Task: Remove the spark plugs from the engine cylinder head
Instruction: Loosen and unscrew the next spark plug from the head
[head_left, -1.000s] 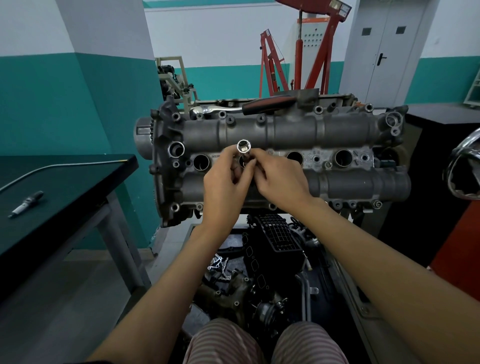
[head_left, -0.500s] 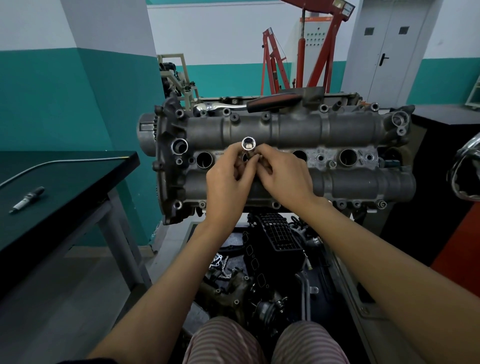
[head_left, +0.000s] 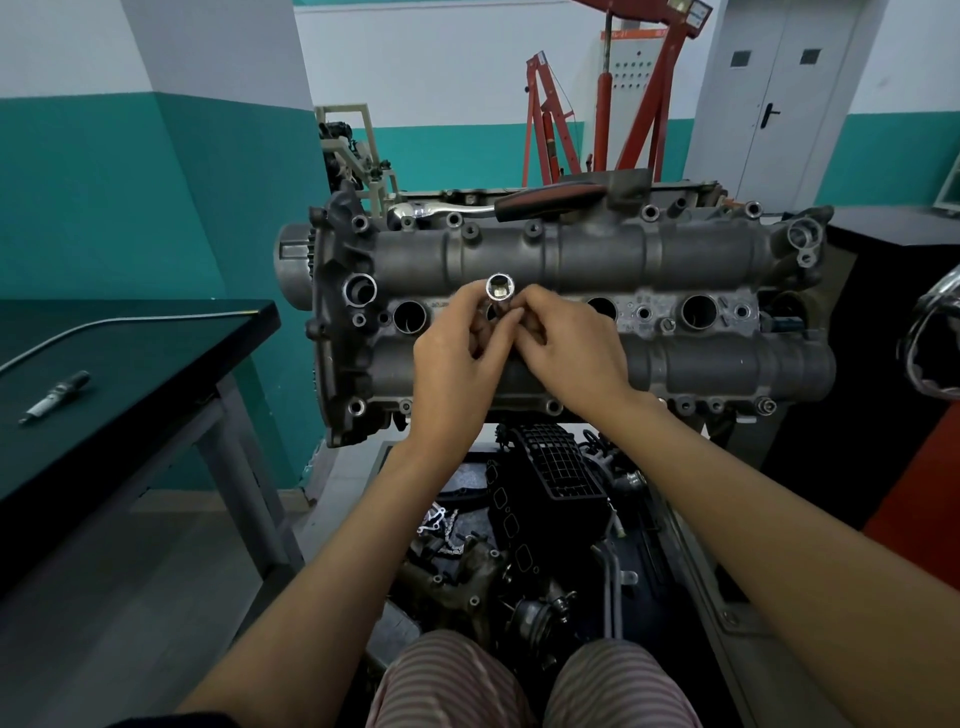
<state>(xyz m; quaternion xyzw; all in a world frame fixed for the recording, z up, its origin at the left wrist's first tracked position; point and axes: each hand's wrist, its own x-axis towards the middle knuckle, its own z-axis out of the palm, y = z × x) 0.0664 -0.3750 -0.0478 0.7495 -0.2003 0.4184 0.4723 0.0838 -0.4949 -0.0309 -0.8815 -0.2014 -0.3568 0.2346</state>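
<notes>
- Filling the middle of the view, the grey engine cylinder head (head_left: 597, 260) stands up on its stand, its row of round spark plug wells facing the person.
- Off to the left, a dark desk (head_left: 156, 353) sits well apart from the head, with a thin bent metal rod (head_left: 130, 323) lying along its far edge.
- Up behind, a red engine hoist (head_left: 639, 98) stands against the white and teal wall.
- On the top edge of the head lies a ratchet wrench (head_left: 493, 203), chrome head to the left, red and black handle to the right.
- Both hands meet at the second well from the left: the left hand (head_left: 457, 364) has its fingers curled round the shaft of a chrome spark plug socket (head_left: 500, 291), and the right hand (head_left: 571, 348) pinches the same shaft from the other side.
- That socket stands out of the well, open drive end toward the camera.
- One removed spark plug (head_left: 54, 397) lies loose on the desk, near its left side.
</notes>
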